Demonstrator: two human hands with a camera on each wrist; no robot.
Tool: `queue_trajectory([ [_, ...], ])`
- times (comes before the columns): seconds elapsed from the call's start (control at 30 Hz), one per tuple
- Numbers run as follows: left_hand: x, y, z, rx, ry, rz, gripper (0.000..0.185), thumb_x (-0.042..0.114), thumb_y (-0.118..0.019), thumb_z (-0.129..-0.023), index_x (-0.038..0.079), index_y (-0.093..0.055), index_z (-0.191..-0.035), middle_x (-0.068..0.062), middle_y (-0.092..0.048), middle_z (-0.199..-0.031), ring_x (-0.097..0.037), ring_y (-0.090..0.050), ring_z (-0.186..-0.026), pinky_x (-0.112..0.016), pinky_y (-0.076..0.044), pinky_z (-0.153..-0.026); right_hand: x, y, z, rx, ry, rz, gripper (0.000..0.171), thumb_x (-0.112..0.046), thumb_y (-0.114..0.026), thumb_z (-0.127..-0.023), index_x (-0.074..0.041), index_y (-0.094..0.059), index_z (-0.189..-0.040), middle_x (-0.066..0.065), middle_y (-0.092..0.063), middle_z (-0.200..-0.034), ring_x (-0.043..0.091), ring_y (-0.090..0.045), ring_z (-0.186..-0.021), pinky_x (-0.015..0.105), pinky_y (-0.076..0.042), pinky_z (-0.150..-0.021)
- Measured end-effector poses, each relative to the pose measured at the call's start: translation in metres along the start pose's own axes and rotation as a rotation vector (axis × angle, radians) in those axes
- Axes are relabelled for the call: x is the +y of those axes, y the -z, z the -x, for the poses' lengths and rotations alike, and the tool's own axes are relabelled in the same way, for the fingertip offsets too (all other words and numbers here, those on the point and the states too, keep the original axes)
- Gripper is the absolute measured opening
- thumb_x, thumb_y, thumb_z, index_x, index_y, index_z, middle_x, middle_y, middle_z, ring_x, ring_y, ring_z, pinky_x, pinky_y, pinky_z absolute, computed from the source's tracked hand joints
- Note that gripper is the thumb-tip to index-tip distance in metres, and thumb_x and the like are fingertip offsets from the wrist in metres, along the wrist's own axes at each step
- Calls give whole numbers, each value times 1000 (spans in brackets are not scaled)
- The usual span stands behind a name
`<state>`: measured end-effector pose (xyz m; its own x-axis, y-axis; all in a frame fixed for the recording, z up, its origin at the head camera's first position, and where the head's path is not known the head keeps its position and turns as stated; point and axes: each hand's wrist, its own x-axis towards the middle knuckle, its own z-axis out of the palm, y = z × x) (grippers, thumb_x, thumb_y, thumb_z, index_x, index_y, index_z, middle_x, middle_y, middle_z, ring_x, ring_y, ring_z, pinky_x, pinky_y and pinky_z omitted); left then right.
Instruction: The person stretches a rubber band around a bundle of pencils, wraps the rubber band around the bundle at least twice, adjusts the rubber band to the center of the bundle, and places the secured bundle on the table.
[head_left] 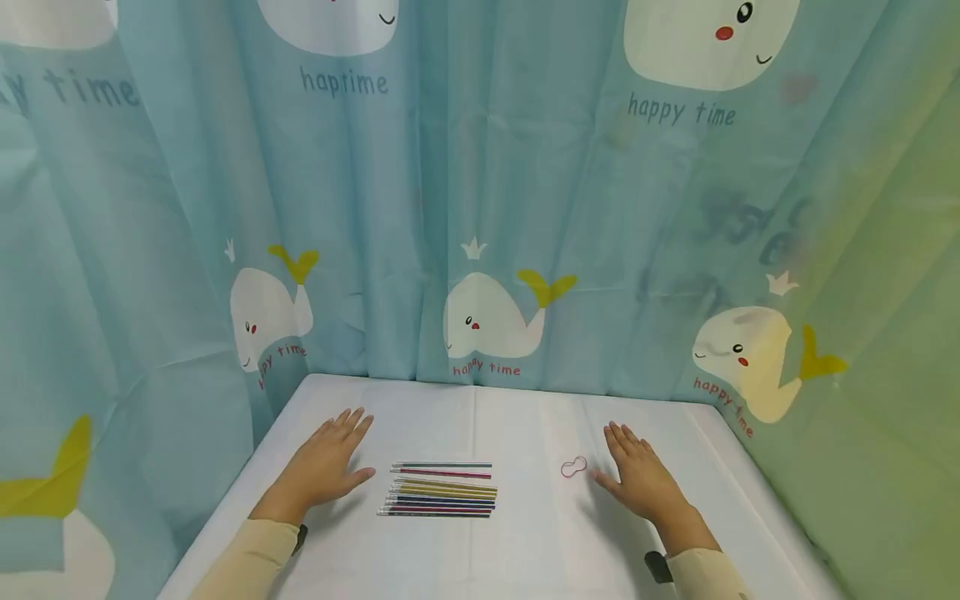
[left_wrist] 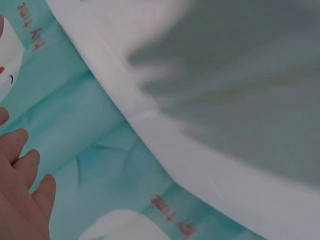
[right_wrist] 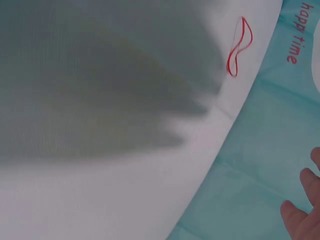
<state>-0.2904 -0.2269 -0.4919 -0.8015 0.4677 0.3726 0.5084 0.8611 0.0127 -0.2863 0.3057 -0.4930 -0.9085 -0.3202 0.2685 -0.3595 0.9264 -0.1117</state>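
Head view: left hand (head_left: 326, 467) flat on table (head_left: 525, 550), fingers straight, holding nothing; pens (head_left: 440, 490) in a row just beside its thumb. Right hand (head_left: 637, 475) flat, fingers spread, empty; red band (head_left: 573, 467) just beside its thumb. Pens and band apart, between the hands. Whale curtain (head_left: 480, 208) behind.

Left wrist view: fingertips (left_wrist: 22, 165) straight, curtain (left_wrist: 100, 150), table edge (left_wrist: 200, 165).

Right wrist view: band (right_wrist: 239, 46) on table (right_wrist: 150, 200), fingertips (right_wrist: 300, 210) at the corner.

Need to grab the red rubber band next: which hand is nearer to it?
Right. The right hand lies flat just beside the red rubber band; the left hand lies flat beyond the row of pencils.
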Motion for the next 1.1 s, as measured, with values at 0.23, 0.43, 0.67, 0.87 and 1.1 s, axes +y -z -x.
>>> queue_trajectory([
  [0.23,6,-3,-15,-100,-8,13,81,49,-66,-87,-4,-42,-143,-25,-41,-145,-43,-38,-133,-54,-32,-105,-12,-9,-11,-7,37,12,75,-43,-67,-89,5,-42,-143,21,-40,-148,40,-32,-138,57,-26,-107],
  [0.43,0,-6,-18,-199,42,-36,77,51,-67,-84,-3,-50,-136,-21,-52,-137,-40,-45,-129,-52,-35,-104,-34,-17,-29,-73,10,-94,79,-48,-64,-90,1,-39,-146,18,-37,-151,40,-31,-138,57,-25,-108],
  [0.67,13,-11,-19,-283,19,55,82,56,-71,-78,-5,-54,-132,-20,-57,-132,-39,-49,-125,-51,-37,-102,-54,-33,-44,-173,14,-93,88,-62,-62,-84,-2,-41,-146,13,-40,-150,37,-36,-137,51,-30,-107],
  [0.87,28,-23,-27,-280,8,90,89,55,-79,-69,-3,-55,-132,-16,-57,-132,-36,-50,-126,-49,-37,-103,-70,-43,-52,-194,95,-67,86,-64,-60,-85,-4,-44,-145,13,-42,-148,36,-37,-136,52,-32,-106],
  [1.1,37,-35,-32,-293,-2,93,89,51,-84,-62,-2,-58,-129,-13,-60,-129,-32,-52,-124,-47,-38,-102,-96,-57,-59,-240,126,-93,88,-68,-57,-84,-6,-44,-145,11,-43,-148,34,-38,-136,52,-32,-106],
])
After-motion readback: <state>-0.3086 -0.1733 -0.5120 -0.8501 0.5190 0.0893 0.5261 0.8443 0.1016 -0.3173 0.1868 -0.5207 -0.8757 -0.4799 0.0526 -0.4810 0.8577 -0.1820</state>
